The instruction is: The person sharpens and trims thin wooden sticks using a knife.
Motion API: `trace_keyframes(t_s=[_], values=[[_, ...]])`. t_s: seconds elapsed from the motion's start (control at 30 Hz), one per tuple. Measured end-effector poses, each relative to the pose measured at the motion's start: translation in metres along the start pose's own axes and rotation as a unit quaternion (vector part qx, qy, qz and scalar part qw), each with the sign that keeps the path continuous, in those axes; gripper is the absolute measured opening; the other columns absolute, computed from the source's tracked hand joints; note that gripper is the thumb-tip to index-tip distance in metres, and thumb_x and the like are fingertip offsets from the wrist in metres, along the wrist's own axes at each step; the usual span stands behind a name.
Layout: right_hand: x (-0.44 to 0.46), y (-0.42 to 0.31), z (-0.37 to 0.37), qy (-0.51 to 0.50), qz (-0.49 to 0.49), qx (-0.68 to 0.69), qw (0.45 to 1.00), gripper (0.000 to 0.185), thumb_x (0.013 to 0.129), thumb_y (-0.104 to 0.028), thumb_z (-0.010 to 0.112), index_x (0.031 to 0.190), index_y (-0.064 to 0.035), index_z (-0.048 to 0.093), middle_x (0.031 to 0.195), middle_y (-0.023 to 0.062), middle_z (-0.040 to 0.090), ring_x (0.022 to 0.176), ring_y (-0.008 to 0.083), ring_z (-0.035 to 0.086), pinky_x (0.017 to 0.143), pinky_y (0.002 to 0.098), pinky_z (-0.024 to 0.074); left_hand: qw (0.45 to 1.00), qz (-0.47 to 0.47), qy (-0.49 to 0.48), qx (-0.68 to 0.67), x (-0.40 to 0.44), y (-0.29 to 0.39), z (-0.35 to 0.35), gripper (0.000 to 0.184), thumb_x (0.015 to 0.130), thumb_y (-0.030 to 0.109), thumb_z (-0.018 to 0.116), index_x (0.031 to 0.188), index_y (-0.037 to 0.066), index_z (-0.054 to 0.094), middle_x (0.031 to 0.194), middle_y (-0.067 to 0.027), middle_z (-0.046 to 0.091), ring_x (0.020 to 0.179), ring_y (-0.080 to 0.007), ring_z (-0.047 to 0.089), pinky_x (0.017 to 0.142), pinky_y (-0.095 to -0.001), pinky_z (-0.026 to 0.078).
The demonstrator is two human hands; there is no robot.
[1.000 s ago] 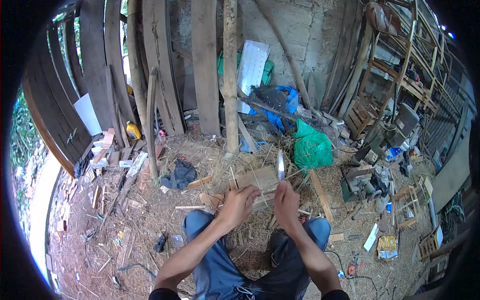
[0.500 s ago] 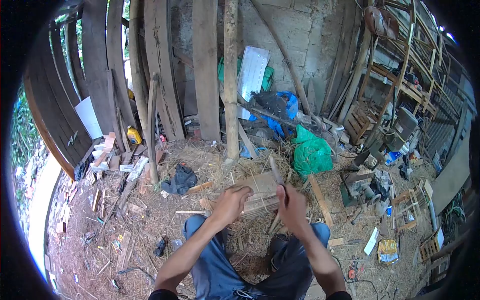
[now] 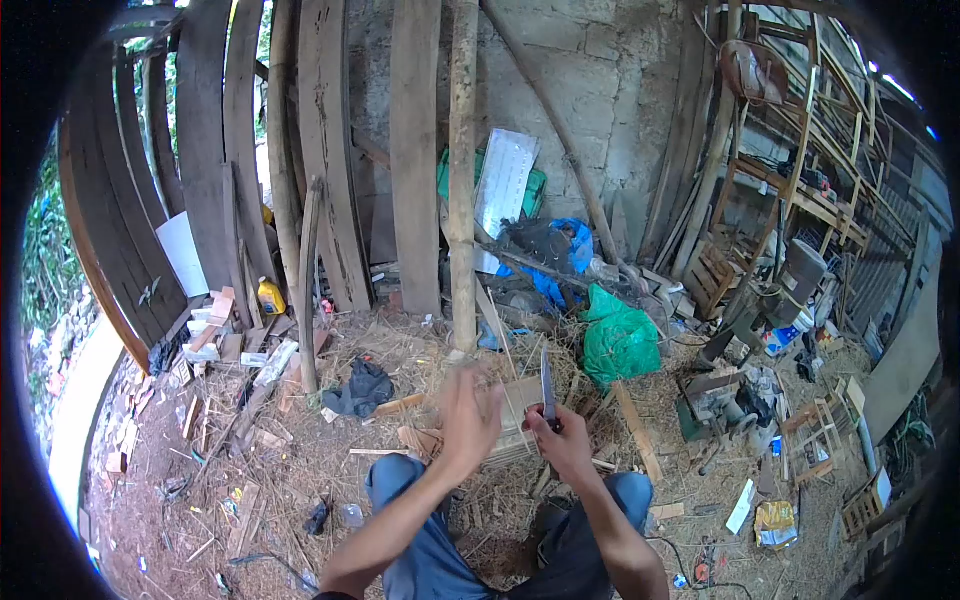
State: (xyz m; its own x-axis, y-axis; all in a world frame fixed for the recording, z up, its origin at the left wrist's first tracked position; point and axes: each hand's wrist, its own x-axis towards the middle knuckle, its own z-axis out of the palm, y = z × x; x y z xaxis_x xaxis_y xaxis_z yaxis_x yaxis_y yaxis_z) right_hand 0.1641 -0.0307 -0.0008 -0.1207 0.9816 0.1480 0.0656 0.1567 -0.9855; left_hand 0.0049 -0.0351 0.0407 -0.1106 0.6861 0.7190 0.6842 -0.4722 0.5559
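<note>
My right hand [image 3: 562,438] is closed around the handle of a knife [image 3: 547,383], its blade pointing up. Left of it, my left hand [image 3: 472,420] is raised and smeared by motion, so its fingers are hard to make out. A thin light strip [image 3: 511,392] stands slanted between the two hands; whether either hand touches it is unclear. Below and behind the hands, a flat wooden board [image 3: 524,392] and a bundle of thin strips [image 3: 508,455] lie on the straw-covered ground, partly hidden.
A green bag [image 3: 618,338] lies ahead to the right, a black bag [image 3: 361,389] to the left. A wooden post [image 3: 462,200] rises straight ahead. A loose plank [image 3: 637,430] lies right of my hands; a metal machine [image 3: 716,400] stands beyond it.
The view has tilted up. My left hand has risen and blurred. My right hand has moved slightly left and down, and the knife blade has turned more upright.
</note>
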Motion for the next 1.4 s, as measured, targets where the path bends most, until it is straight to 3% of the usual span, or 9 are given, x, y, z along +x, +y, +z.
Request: trace_keyframes(t_s=[0.03,0.13,0.27,0.43,0.47,0.67,0.73,1.17,1.4], values=[[0.001,0.000,0.005,0.009,0.019,-0.001,1.000,0.017,0.089,-0.017,0.059,0.095,-0.0014,0.062,0.067,-0.0005,0.059,0.053,0.0052,0.047,0.048,0.0225,0.0369,0.980,-0.111,-0.076,-0.144,-0.010,-0.005,0.007,0.021,0.088,0.008,0.056,0.109,0.005,0.057,0.093,-0.0129,0.061,0.086,-0.0245,0.060,0.078,-0.0336,0.046],[-0.001,-0.011,0.017,0.003,0.003,-0.020,1.000,0.013,0.091,-0.012,0.058,0.098,-0.0006,0.060,0.066,-0.0010,0.057,0.050,0.0031,0.044,0.044,0.0205,0.0346,0.949,-0.167,-0.104,-0.247,-0.026,-0.009,0.026,0.017,0.091,0.012,0.055,0.104,0.001,0.057,0.081,-0.0104,0.063,0.070,-0.0191,0.060,0.064,-0.0270,0.047],[0.006,-0.016,0.012,-0.026,-0.071,-0.018,0.997,0.012,0.090,-0.008,0.056,0.100,-0.0023,0.060,0.064,0.0011,0.057,0.050,0.0039,0.044,0.043,0.0235,0.0358,0.916,-0.234,-0.112,-0.306,-0.015,-0.030,0.033,0.017,0.093,0.010,0.052,0.106,0.000,0.057,0.081,-0.0053,0.062,0.071,-0.0137,0.059,0.068,-0.0256,0.047],[0.052,-0.022,-0.027,0.077,-0.306,-0.391,0.864,0.024,0.080,-0.008,0.062,0.104,-0.0092,0.060,0.053,0.0084,0.055,0.040,0.0196,0.051,0.042,0.0337,0.0384,0.846,-0.287,-0.122,-0.433,0.007,-0.023,0.031,0.018,0.094,0.010,0.052,0.107,0.001,0.059,0.073,-0.0013,0.055,0.059,-0.0073,0.051,0.051,-0.0225,0.041],[0.057,-0.026,-0.030,0.072,-0.249,-0.355,0.898,0.018,0.073,-0.018,0.066,0.090,-0.0111,0.063,0.058,0.0120,0.060,0.055,0.0334,0.060,0.051,0.0422,0.0483,0.845,-0.285,-0.127,-0.434,0.007,-0.020,0.032,0.018,0.094,0.010,0.052,0.107,0.001,0.059,0.073,-0.0013,0.055,0.059,-0.0073,0.051,0.051,-0.0225,0.041],[0.084,0.032,-0.032,0.049,-0.301,-0.401,0.864,0.017,0.067,-0.018,0.068,0.061,-0.0059,0.058,0.053,0.0118,0.056,0.049,0.0306,0.058,0.048,0.0390,0.0462,0.811,-0.334,-0.176,-0.446,-0.003,-0.020,0.054,0.019,0.092,0.008,0.052,0.110,0.003,0.057,0.075,-0.0001,0.049,0.050,-0.0044,0.038,0.042,-0.0186,0.028],[0.085,0.032,-0.025,0.041,-0.257,-0.417,0.871,0.012,0.066,-0.019,0.068,0.066,-0.0074,0.062,0.055,0.0122,0.058,0.053,0.0306,0.060,0.052,0.0406,0.0487,0.735,-0.404,-0.185,-0.513,-0.008,-0.022,0.056,0.019,0.091,0.010,0.053,0.109,0.005,0.058,0.075,0.0002,0.049,0.049,-0.0038,0.037,0.041,-0.0185,0.027],[0.109,0.036,-0.036,0.098,-0.129,-0.499,0.851,0.014,0.075,-0.023,0.057,0.078,-0.0186,0.071,0.063,0.0146,0.064,0.059,0.0314,0.064,0.056,0.0417,0.0507,0.712,-0.471,-0.180,-0.489,-0.006,-0.002,0.061,0.036,0.092,0.009,0.051,0.128,0.005,0.049,0.075,0.0019,0.047,0.046,-0.0031,0.031,0.038,-0.0183,0.021],[0.113,0.035,-0.049,0.138,-0.088,-0.530,0.832,0.022,0.080,-0.024,0.055,0.075,-0.0093,0.070,0.064,0.0169,0.064,0.060,0.0326,0.064,0.057,0.0432,0.0510,0.714,-0.463,-0.207,-0.483,-0.009,0.011,0.049,0.034,0.094,0.009,0.050,0.128,0.009,0.053,0.074,0.0027,0.045,0.046,-0.0025,0.030,0.038,-0.0187,0.022]])
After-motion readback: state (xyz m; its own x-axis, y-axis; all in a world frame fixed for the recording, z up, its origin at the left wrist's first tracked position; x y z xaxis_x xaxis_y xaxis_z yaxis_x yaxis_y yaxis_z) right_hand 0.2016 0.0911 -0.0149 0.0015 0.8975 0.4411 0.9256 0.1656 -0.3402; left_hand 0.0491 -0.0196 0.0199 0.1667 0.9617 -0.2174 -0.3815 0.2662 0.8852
